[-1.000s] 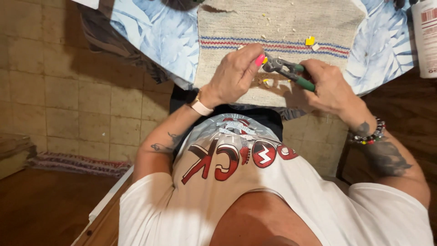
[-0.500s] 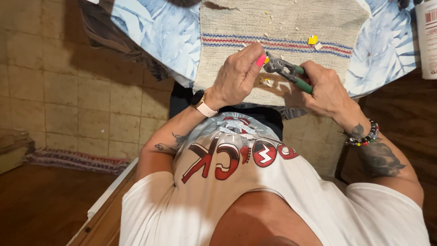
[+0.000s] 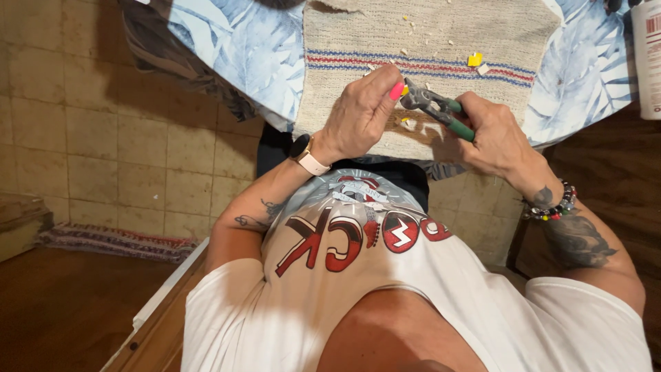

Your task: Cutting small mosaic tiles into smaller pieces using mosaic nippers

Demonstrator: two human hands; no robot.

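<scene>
A small yellow piece [image 3: 405,90] sits pinched between the fingertips of the left hand [image 3: 359,117] and the metal head of a pair of green-handled pliers [image 3: 441,110], just above the near part of a woven beige mat [image 3: 441,34]. The right hand [image 3: 497,134] is closed around the plier handles; the left hand is curled, its thumb and forefinger nipping the yellow piece against the tool.

The mat, crossed by blue and red stripes, lies on a surface covered by a blue leaf-print cloth [image 3: 234,48]. Pale chips are scattered over the weave, and another yellow bit [image 3: 475,59] with a white fragment beside it rests on the stripes, well apart from the hands. A white bottle [image 3: 647,55] stands at the right edge of view. Beyond the surface the room shows a beige tiled floor [image 3: 103,138], a striped rug [image 3: 110,241] at the left and dark wood boards [image 3: 62,310] nearer the camera.

Against the view half a second ago, the hands hold nearly the same place and grip, the pliers angled much the same way, while the left forearm has drawn slightly in toward the body.

The work goes on close to the mat's near hem, where the cloth drops off the surface edge toward the person's lap. Open mat lies beyond the hands, as far as the stripes and past them; to the right the bottle and the cloth's edge bound the space.
</scene>
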